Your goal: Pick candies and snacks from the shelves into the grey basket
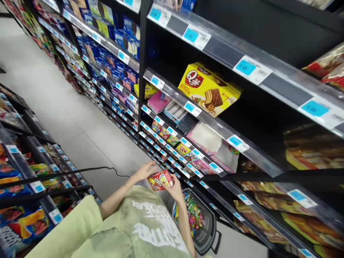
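My right hand [174,187] grips the right end of a small red snack box [159,180] with a cartoon picture and a white side panel. Close by the box's left end is my left hand [146,170], fingers stretched out and not wrapped round anything; whether its fingertips touch the box I cannot tell. Partly behind my right forearm, a dark grey shopping basket [205,240] stands on the floor, holding many bright wrapped packets [194,211].
Tall shelving with price tags runs along the right, bearing a yellow cake box [211,87], an opened white carton [205,138] and blue biscuit boxes [126,41]. A lower rack of snack bags [24,225] lines the left. Grey floor [80,125] lies between. A black cord [102,167] crosses the aisle.
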`<state>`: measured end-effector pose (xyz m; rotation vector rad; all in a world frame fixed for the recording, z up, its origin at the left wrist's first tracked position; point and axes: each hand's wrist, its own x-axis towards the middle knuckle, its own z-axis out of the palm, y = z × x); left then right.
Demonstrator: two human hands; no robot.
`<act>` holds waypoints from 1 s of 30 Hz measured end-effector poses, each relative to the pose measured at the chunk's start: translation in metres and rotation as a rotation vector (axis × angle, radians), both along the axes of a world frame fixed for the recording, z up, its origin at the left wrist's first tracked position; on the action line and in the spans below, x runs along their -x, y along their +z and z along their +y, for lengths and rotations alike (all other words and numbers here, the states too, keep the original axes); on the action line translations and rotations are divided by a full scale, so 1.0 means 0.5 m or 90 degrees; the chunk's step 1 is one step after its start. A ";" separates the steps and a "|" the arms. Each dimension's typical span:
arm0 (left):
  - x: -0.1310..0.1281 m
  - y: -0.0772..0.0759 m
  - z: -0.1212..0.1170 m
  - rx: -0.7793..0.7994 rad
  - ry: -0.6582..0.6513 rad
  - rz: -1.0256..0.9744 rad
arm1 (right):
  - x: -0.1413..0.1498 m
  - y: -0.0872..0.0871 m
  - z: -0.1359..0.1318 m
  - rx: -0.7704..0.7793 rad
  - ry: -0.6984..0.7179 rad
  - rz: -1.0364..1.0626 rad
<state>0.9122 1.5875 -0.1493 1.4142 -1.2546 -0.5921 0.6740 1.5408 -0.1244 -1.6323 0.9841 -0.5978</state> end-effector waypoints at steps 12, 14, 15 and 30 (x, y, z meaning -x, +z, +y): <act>-0.137 0.055 -0.396 0.003 -0.088 -0.730 | -0.127 0.035 -0.034 0.031 -0.062 -0.028; -0.149 0.063 -0.424 0.009 -0.098 -0.773 | -0.144 0.031 -0.029 0.022 -0.074 -0.014; -0.154 0.067 -0.437 0.007 -0.102 -0.788 | -0.150 0.029 -0.027 0.017 -0.080 -0.010; -0.188 0.097 -0.553 -0.094 -0.112 -0.788 | -0.194 0.031 -0.067 0.015 -0.103 0.003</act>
